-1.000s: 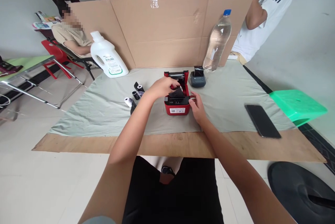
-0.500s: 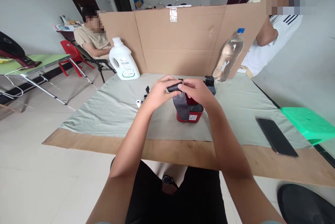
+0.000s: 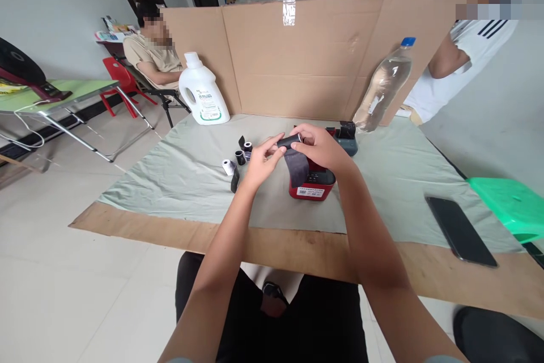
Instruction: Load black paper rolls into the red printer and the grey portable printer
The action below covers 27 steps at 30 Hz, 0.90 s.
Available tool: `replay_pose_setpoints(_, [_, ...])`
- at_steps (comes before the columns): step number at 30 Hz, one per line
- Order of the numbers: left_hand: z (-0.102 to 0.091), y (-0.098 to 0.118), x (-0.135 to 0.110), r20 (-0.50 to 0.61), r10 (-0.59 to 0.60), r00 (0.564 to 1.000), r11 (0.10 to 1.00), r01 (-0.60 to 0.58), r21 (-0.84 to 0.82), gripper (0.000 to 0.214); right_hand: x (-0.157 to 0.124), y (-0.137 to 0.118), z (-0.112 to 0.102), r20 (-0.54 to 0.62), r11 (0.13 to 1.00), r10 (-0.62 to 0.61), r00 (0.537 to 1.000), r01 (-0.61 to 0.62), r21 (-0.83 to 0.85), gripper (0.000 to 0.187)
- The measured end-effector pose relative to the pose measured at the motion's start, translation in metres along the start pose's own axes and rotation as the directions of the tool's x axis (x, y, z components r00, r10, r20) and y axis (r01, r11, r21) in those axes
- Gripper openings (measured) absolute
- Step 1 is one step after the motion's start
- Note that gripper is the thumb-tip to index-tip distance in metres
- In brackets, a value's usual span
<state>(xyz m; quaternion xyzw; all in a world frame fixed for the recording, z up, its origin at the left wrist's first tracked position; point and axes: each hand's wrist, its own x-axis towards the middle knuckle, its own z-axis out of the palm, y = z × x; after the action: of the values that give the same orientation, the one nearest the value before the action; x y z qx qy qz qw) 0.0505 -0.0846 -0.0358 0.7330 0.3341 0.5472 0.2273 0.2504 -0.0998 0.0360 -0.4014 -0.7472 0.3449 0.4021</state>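
A small roll of black ribbon [image 3: 289,141] is held level between my two hands above the table. My left hand [image 3: 266,160] grips its left end with fingers and thumb. The right end sits in the closed fingers of my right hand [image 3: 315,145]. A loose strip of ribbon [image 3: 297,168] hangs from the roll in front of a red and black device [image 3: 312,188] with a white label. To the left of my left hand lie a small white roll [image 3: 228,167] and a small black roll [image 3: 240,157]. Another device, grey-blue and black [image 3: 349,139], is partly hidden behind my right hand.
A cardboard panel [image 3: 297,63] stands along the table's back, with a white jug [image 3: 204,91] and a clear bottle [image 3: 386,85] before it. A phone [image 3: 461,231] lies at the right. Two people are beyond the table. A green stool [image 3: 505,201] stands at the right.
The ribbon roll has turned in my hands, and its loose strip hangs shorter, uncovering more of the red device's label. My left fingers have shifted along the roll. The view has moved slightly.
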Motion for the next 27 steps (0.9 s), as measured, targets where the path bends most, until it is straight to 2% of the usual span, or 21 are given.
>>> replay_pose_setpoints(2, [0.008,-0.011,-0.005,-0.049,-0.032,0.998,0.997,0.029,-0.068,0.051,0.001,0.003,0.0,-0.002,0.999,0.019,1.0,-0.019,-0.044,0.019])
replay_pose_setpoints(5, [0.013,-0.021,-0.012,-0.12,-0.024,0.992,0.992,0.009,-0.129,0.055,0.001,0.008,0.002,-0.012,0.999,0.027,1.0,-0.028,-0.025,0.018])
replay_pose_setpoints(10, [0.01,-0.029,-0.019,-0.093,-0.173,0.98,0.975,0.157,-0.159,0.057,0.004,0.014,0.01,0.018,1.0,-0.024,1.0,0.024,-0.011,0.023])
replay_pose_setpoints(14, [0.011,-0.033,-0.02,-0.153,-0.164,0.975,0.972,0.133,-0.194,0.06,0.007,0.017,0.015,-0.002,1.0,-0.021,1.0,0.021,-0.024,0.02])
replay_pose_setpoints(16, [0.013,-0.035,-0.019,-0.143,-0.2,0.969,0.96,0.164,-0.228,0.061,0.007,0.017,0.016,0.009,0.999,-0.032,0.999,0.032,-0.023,0.019])
replay_pose_setpoints(19, [0.017,-0.037,-0.02,-0.142,-0.262,0.954,0.924,0.206,-0.323,0.06,0.008,0.018,0.018,0.006,0.999,-0.009,1.0,0.01,-0.052,0.025])
replay_pose_setpoints(23, [0.024,-0.037,-0.022,-0.174,-0.27,0.947,0.852,0.151,-0.502,0.057,0.009,0.021,0.021,-0.04,0.998,0.039,0.998,-0.041,-0.05,0.023])
replay_pose_setpoints(27, [0.032,-0.039,-0.025,-0.114,-0.34,0.933,0.781,0.212,-0.587,0.058,0.011,0.024,0.026,-0.066,0.997,0.031,0.997,-0.035,-0.063,0.018])
